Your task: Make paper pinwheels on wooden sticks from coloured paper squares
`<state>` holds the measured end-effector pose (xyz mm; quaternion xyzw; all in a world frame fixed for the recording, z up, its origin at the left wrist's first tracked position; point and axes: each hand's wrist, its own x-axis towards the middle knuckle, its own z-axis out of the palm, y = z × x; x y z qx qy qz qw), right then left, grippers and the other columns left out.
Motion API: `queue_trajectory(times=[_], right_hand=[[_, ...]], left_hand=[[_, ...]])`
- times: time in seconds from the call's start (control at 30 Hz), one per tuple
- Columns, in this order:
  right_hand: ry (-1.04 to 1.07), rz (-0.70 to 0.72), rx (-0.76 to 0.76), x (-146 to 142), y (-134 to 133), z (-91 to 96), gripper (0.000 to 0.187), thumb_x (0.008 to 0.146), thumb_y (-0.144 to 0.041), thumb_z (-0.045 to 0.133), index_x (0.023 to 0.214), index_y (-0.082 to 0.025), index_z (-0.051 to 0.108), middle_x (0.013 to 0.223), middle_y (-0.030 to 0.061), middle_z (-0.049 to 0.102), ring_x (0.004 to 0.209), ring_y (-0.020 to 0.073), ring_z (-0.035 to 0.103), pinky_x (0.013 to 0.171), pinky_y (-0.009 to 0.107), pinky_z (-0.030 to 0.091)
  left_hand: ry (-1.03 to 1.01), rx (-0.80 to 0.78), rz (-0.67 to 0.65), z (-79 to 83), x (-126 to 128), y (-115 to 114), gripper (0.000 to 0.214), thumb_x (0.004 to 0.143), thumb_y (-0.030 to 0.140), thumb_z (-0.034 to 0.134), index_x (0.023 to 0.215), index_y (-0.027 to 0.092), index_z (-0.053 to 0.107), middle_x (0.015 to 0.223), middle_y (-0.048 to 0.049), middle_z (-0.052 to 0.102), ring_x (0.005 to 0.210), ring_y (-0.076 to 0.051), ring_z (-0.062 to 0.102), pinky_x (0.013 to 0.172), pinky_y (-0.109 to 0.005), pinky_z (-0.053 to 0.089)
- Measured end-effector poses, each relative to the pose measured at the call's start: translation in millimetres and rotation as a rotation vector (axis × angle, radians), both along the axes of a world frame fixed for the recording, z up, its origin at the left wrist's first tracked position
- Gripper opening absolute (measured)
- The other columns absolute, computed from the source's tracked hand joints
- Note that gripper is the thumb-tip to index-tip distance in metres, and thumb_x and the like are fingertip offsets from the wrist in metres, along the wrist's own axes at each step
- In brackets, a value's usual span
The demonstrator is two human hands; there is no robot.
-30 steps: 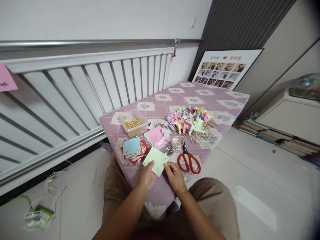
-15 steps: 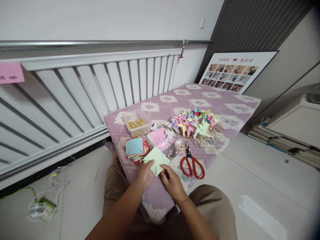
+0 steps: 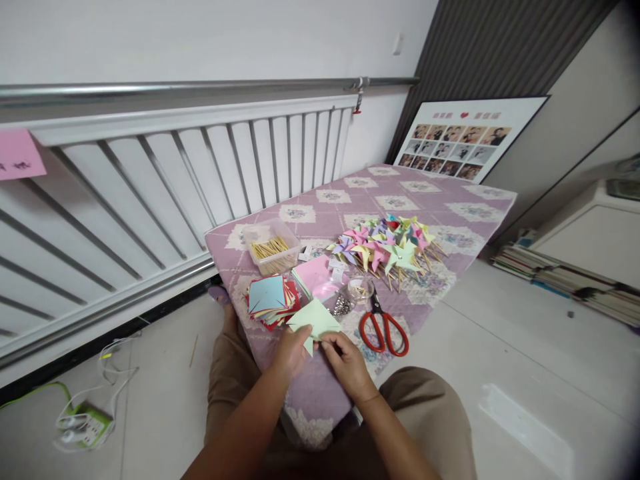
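A pale green paper square [image 3: 316,315] with cut slits is held over the near end of the table. My left hand [image 3: 293,350] grips its left near side, thumb on top. At the right near corner, the fingers of my right hand [image 3: 349,365] are closed in a pinch on the paper's edge. One near flap between the hands points down toward me. Just beyond lie a stack of coloured paper squares [image 3: 267,295], pink paper [image 3: 314,275] in a clear wrapper, and a small heap of shiny metal pieces [image 3: 343,304].
Red-handled scissors [image 3: 385,332] lie right of my right hand, beside a small round tub [image 3: 360,289]. Finished paper pinwheels [image 3: 385,248] are piled behind. A clear plastic box [image 3: 280,259] holds wooden sticks. A white radiator [image 3: 200,173] runs along the left.
The green square has tilted, and its near right part has been bent up by my right fingers. My right hand has shifted slightly; the camera view has moved a little.
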<state>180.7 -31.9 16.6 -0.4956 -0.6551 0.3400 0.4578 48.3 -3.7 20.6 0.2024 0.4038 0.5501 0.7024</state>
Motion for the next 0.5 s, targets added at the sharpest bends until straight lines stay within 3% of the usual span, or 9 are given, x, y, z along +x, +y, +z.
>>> queue_trajectory(times=[0.23, 0.5], right_hand=[[0.099, -0.055, -0.054, -5, 6, -6.7, 0.020, 0.090, -0.033, 0.051, 0.077, -0.021, 0.061, 0.077, 0.0031, 0.065, 0.073, 0.0191, 0.060, 0.071, 0.030, 0.047], [0.128, -0.138, -0.070, -11, 8, -11.8, 0.024, 0.088, -0.033, 0.053, 0.068, -0.021, 0.058, 0.070, 0.0014, 0.063, 0.070, 0.0188, 0.058, 0.071, 0.029, 0.045]], left_hand=[[0.052, 0.040, -0.042, -6.2, 3, 0, 0.021, 0.067, 0.024, 0.070, 0.088, 0.020, 0.066, 0.078, -0.0002, 0.070, 0.065, -0.014, 0.063, 0.058, -0.024, 0.046], [0.097, 0.046, -0.074, 0.2, 3, -2, 0.029, 0.067, 0.028, 0.069, 0.094, 0.019, 0.066, 0.086, -0.0057, 0.072, 0.075, -0.021, 0.066, 0.063, -0.029, 0.050]])
